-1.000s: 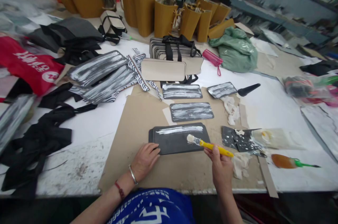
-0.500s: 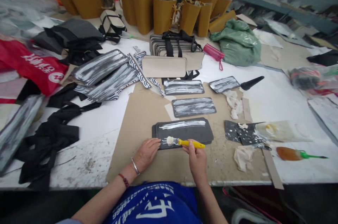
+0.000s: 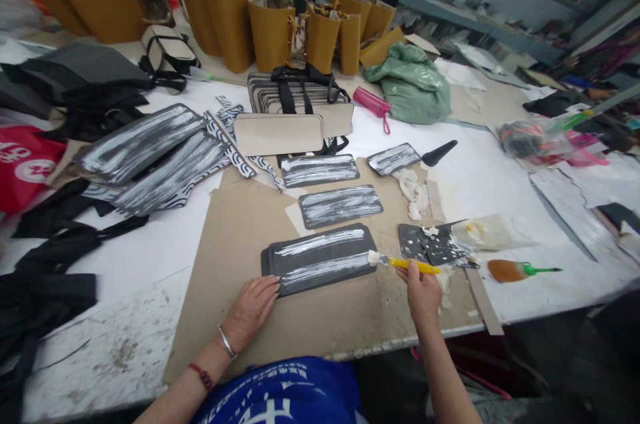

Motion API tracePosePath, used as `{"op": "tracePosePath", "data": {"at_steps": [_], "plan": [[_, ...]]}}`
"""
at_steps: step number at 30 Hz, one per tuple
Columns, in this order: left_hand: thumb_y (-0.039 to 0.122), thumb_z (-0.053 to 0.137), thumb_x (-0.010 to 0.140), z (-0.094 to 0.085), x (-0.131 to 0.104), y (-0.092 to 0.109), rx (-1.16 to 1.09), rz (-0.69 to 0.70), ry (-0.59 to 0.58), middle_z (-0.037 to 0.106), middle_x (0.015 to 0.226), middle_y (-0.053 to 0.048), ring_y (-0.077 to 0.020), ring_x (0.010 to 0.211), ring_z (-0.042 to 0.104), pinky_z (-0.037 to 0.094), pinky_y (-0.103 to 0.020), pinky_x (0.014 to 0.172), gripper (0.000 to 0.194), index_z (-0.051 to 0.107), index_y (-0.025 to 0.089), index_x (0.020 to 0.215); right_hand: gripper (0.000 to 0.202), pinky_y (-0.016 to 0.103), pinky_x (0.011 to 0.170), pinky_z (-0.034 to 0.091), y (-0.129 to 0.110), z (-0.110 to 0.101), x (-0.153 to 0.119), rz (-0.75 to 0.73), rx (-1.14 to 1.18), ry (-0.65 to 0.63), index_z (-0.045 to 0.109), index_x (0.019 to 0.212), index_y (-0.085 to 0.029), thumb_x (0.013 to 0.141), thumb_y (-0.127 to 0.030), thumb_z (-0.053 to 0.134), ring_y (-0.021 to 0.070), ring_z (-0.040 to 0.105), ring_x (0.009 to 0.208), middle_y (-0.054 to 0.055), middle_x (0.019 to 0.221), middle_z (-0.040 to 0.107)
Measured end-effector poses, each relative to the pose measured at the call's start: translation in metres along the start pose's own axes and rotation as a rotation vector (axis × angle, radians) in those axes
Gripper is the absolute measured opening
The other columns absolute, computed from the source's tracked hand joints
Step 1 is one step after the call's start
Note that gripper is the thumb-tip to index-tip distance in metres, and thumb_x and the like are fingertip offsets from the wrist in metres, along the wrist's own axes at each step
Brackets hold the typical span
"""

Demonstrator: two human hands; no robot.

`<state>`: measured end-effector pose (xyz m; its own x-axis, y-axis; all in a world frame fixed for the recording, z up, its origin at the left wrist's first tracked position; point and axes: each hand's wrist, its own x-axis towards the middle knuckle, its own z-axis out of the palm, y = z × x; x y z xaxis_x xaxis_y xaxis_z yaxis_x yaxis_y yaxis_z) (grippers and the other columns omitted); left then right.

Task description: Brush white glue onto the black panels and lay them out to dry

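My right hand (image 3: 424, 292) is closed around a yellow-handled brush (image 3: 407, 265). White paste covers its bristles, which are at the right edge of a dark grey panel (image 3: 320, 253) with rounded corners. Two white streaks run along this panel, one near the far edge and one near the front, with bare grey between. At least one more panel lies under it. My left hand (image 3: 255, 307) lies flat, its fingertips on the panel's front left corner. Beyond are two panels streaked with white, a nearer one (image 3: 341, 206) and a farther one (image 3: 320, 171).
Right of the panels lie a paste-spotted dark piece (image 3: 430, 242), a bottle of amber liquid (image 3: 510, 271) and crumpled scraps (image 3: 414, 194). A stack of beige-faced pieces (image 3: 280, 133) and tan bags (image 3: 273, 31) stand behind. Coated strips (image 3: 143, 144) lie left. Another person's hands work at the back.
My right hand has drawn the brush rightward along the panel's front part, leaving a second white streak. My left hand stays at the corner. The whole view has shifted.
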<state>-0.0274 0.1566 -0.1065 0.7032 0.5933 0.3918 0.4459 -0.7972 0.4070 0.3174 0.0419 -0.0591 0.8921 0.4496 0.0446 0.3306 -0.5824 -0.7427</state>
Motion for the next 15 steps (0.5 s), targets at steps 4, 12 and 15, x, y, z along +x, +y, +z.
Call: {"op": "tracePosePath", "data": {"at_steps": [4,12,15], "plan": [[0.019,0.042,0.087,0.001,-0.002,0.0,0.01,0.013,0.026,0.064,0.099,-0.008,-0.0178,0.093,0.058,0.051,-0.035,0.081,0.019,0.057,0.015,0.097,0.056,0.036,0.067,0.048,-0.012,-0.013,0.001,-0.051,-0.121,0.029,0.066,0.079,-0.011,0.075,-0.061,0.04,0.026,0.064,0.072,0.01,0.063,0.067],[0.02,0.04,0.088,0.002,-0.003,0.0,0.012,0.025,0.057,0.065,0.099,-0.007,-0.017,0.093,0.059,0.051,-0.033,0.08,0.02,0.058,0.016,0.097,0.041,0.037,0.078,0.049,-0.031,0.01,-0.017,-0.543,-0.18,-0.012,0.061,0.099,-0.015,0.086,-0.045,0.037,0.0226,0.062,0.088,0.012,0.096,0.066],[0.02,0.04,0.088,0.002,-0.001,0.0,0.022,0.033,0.083,0.065,0.097,-0.006,-0.0165,0.091,0.06,0.051,-0.032,0.079,0.02,0.058,0.017,0.095,0.031,0.039,0.082,0.049,-0.03,0.029,-0.036,-0.719,-0.107,-0.131,0.06,0.104,-0.018,0.087,-0.034,0.039,0.0209,0.061,0.094,0.011,0.099,0.065]]}}
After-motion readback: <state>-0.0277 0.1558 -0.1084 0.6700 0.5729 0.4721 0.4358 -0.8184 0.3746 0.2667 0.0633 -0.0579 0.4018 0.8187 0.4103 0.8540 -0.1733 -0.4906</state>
